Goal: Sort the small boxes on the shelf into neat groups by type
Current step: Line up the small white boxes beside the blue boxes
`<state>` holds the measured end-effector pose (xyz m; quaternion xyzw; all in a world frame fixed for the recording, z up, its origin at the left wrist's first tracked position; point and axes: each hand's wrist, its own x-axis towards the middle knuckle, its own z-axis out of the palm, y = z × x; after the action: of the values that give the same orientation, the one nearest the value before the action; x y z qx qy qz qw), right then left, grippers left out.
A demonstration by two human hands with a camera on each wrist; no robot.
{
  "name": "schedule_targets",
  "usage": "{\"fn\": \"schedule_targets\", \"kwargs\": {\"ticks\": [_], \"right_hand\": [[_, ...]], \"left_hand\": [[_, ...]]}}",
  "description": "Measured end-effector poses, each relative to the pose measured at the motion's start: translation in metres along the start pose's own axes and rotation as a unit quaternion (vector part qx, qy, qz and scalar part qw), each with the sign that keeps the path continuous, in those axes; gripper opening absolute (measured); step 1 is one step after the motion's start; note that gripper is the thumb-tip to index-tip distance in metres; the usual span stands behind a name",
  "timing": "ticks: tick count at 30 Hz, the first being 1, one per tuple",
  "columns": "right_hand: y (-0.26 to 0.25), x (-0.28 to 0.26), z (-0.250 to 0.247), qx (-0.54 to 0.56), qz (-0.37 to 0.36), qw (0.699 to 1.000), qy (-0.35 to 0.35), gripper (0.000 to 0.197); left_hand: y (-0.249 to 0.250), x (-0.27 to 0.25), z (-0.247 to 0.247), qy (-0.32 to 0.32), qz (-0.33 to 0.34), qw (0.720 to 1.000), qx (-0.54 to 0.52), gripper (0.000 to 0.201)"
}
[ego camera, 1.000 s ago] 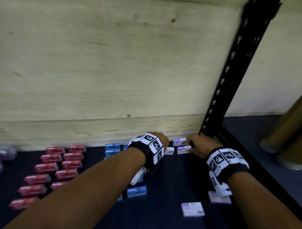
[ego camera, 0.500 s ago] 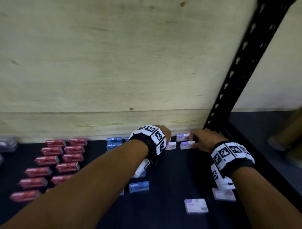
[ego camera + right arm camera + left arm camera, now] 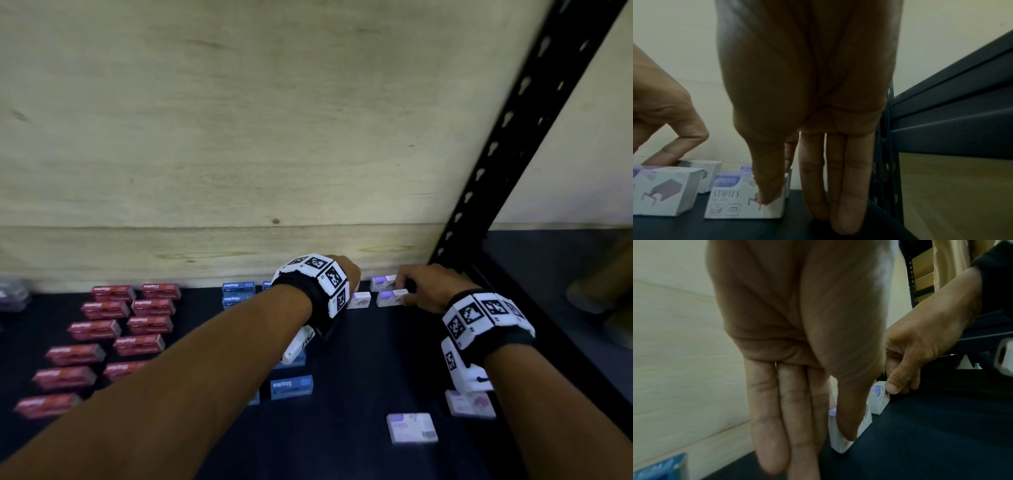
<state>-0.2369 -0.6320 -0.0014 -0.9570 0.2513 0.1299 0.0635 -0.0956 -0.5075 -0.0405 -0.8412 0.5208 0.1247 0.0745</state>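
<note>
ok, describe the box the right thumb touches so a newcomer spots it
Start at the black upright post on the right. White-and-purple staple boxes stand at its foot. Pick the front box nearest the post, the only one touched by the thumb of the right hand.

Pale wood panel (image 3: 239, 137) fills 12 o'clock. Black perforated metal post (image 3: 513, 137) slants at 2 o'clock. Brown rolls (image 3: 603, 284), blurred, at 3 o'clock. Clear packet (image 3: 12, 294) at 9 o'clock.

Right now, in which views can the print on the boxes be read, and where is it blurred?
Head view: dim; red boxes smeared by motion, blue box reads "Staples" upside down. Right wrist view: "STAPLES" on the white box is readable, right hand shadowed. Left wrist view: soft, no print legible.
</note>
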Motion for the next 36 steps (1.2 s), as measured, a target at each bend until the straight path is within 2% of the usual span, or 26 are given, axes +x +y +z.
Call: {"fn": "schedule_targets", "kwargs": {"ticks": [3, 8, 12, 13, 15, 19, 24, 30, 36], "right_hand": [[0.002, 0.001, 0.003, 0.015, 0.002, 1.000, 0.005, 0.021], [0.007, -0.001, 0.007, 0.043, 0.012, 0.999, -0.001, 0.037], [0.015, -0.014, 0.004, 0.083, 0.019, 0.995, -0.045, 0.048], [0.018, -0.018, 0.003, 0.087, 0.025, 0.994, -0.060, 0.049], [0.020, -0.030, 0.001, 0.071, 0.028, 0.994, -0.080, 0.045], [0.023, -0.045, 0.007, 0.041, 0.034, 0.991, -0.120, 0.022], [0.021, -0.071, 0.011, 0.024, 0.059, 0.982, -0.177, 0.026], [0.018, -0.101, 0.016, -0.043, 0.057, 0.973, -0.219, 0.046], [0.022, -0.111, 0.025, -0.040, 0.042, 0.981, -0.186, 0.045]], "left_hand": [[-0.001, 0.000, -0.001, -0.009, -0.007, 1.000, -0.006, 0.042], [-0.006, -0.010, -0.008, -0.024, -0.018, 0.999, -0.015, 0.035], [-0.011, -0.030, -0.018, -0.007, -0.017, 1.000, -0.025, 0.024], [-0.009, -0.037, -0.022, 0.007, -0.020, 0.999, -0.028, 0.030], [0.002, -0.055, -0.035, 0.012, -0.020, 0.999, -0.026, 0.042], [0.041, -0.091, -0.051, 0.014, 0.031, 0.999, -0.031, 0.041], [0.092, -0.121, -0.026, -0.057, 0.106, 0.991, -0.056, 0.039], [0.117, -0.135, 0.004, -0.065, 0.107, 0.991, -0.058, 0.050], [0.120, -0.142, 0.015, -0.043, 0.119, 0.991, -0.043, 0.045]]}}
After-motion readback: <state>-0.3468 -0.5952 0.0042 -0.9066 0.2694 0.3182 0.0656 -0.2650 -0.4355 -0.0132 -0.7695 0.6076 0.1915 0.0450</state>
